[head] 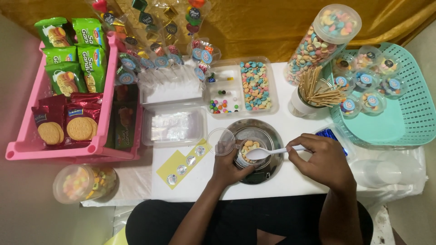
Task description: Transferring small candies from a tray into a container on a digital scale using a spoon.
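A white table (290, 181) is set against a yellow cloth backdrop (272, 27), with a pink crate (54, 152) on one side and a teal basket (408, 113) on the other.

In the head view, a small clear cup (249, 152) is steadied on a round scale (272, 136) by the left hand (229, 168), whose fingers are wrapped around it. A white spoon (268, 152) is pinched in the closed right hand (322, 159), its bowl held over the cup's mouth. The step is best done with the spoon tipped slowly, low over the rim, and the cup kept upright and centred on the scale so no candy is spilled.

One open lid (221, 141) is seen beside the cup. One tall candy jar (324, 41), one divided tray (240, 86) and one holder of sticks (313, 90) are counted. About ten filled cups (363, 86) are stacked in the basket, though some may be hidden. Five stickers (184, 162) remain on a yellow strip.
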